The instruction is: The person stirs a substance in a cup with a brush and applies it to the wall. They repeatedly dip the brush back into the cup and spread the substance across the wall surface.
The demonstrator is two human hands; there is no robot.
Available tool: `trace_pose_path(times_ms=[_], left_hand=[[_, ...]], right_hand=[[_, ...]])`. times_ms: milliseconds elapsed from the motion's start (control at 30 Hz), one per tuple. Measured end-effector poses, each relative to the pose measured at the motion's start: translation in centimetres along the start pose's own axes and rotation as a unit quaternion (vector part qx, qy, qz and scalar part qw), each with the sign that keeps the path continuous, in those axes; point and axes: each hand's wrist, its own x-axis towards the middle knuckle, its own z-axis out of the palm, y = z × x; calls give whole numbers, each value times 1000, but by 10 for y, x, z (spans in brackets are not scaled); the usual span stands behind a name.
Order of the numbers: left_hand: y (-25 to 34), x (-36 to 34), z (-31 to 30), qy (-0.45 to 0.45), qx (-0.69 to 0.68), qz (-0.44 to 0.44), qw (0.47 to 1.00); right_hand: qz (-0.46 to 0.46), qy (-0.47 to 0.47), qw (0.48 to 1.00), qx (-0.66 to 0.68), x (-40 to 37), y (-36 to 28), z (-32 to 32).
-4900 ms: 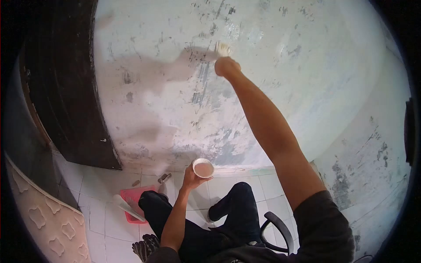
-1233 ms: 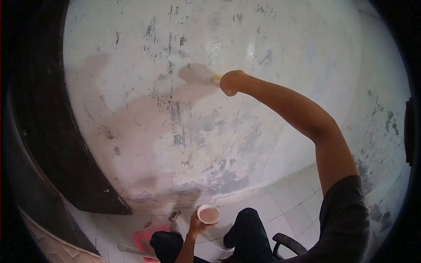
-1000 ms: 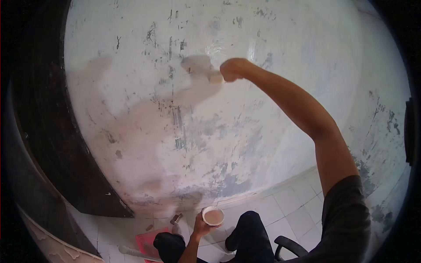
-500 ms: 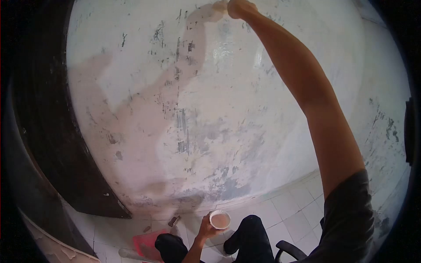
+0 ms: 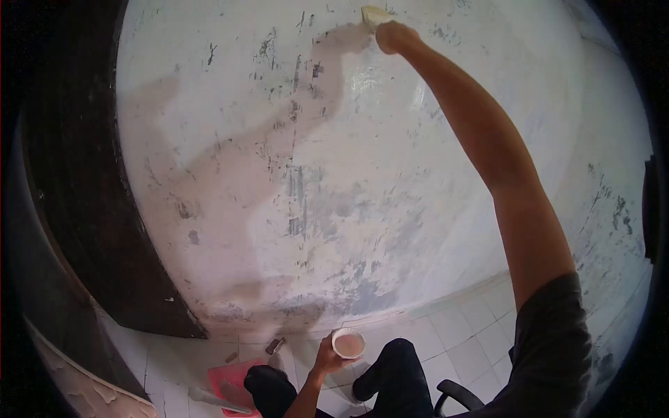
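My right hand [image 5: 395, 36] is stretched high up and grips a paintbrush [image 5: 373, 14] whose pale bristles press against the worn white wall [image 5: 432, 181]. A fresh pinkish-beige painted streak [image 5: 327, 63] runs from the brush down to the left into a wider painted patch. My left hand [image 5: 326, 359] is low near my knees and holds a small white cup [image 5: 348, 343] filled with pinkish paint. I sit with dark trousers [image 5: 390, 376] over the tiled floor.
A dark wooden door [image 5: 77, 209] stands at the left of the wall. On the white floor tiles [image 5: 460, 327] lie a red tray [image 5: 233, 390] with a tool and a small scraper [image 5: 276, 345]. A black chair armrest [image 5: 453, 393] is at my right. A patterned mat [image 5: 83, 397] sits at lower left.
Over the last seconds my right hand swept the brush upward from the middle of the wall to its top, lengthening the painted streak. The cup hand stayed low, shifting slightly.
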Motion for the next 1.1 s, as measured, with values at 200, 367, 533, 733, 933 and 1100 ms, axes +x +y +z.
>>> trace_pose_path(times_ms=[200,367,533,733,933,1100], left_hand=[[-5,-2,-2,6,-16,2,1000],[-2,-5,-1,4,-10,14,1000],[-9,-8,-6,25,9,48,998],[-3,-7,-18,33,-4,30,999],[-7,-5,-18,30,-7,26,999],[-6,-6,-20,27,15,32,999]], right_hand=[[-28,-149,984,-95,-82,-31,10],[-166,-266,932,-184,-132,-38,46],[-170,-285,931,-149,-198,-45,65],[-216,-341,906,-129,-196,-49,62],[-120,-236,962,-70,-113,-36,20],[-43,-167,983,-57,-55,-25,-11]])
